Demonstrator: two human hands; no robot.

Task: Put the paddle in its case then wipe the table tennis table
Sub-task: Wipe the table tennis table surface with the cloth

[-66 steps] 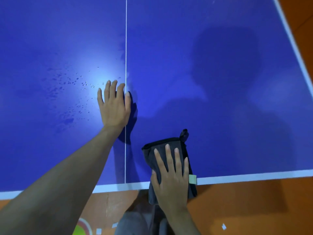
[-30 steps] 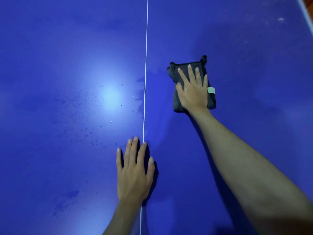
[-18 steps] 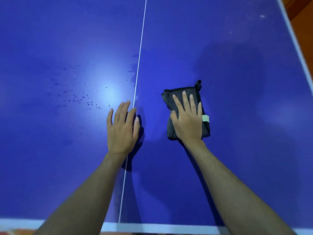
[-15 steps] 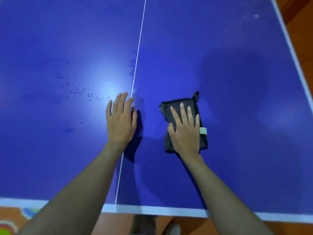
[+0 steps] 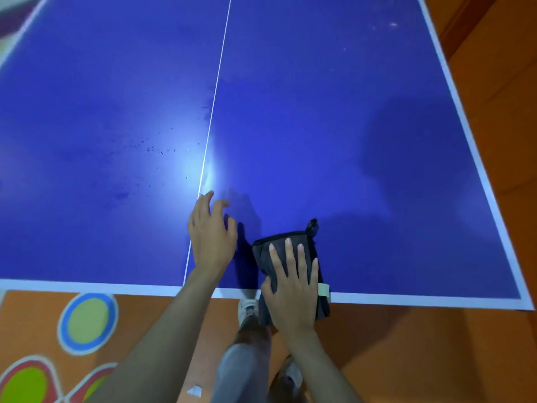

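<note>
No paddle or case in sight, so wiping is underway: the right hand [image 5: 292, 289] presses flat on the cloth [image 5: 286, 251] at the surface's [image 5: 348, 141] near edge, left hand [image 5: 212, 237] relaxed, specks [image 5: 154, 149] left.

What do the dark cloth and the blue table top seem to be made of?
The dark cloth looks like soft woven or microfibre fabric, matte grey: it lies folded, with a sewn loop and a pale tag.

The table top looks like a hard painted board with a semi-gloss finish: it mirrors a lamp glare and carries white painted lines. What lies under the paint cannot be told.
</note>
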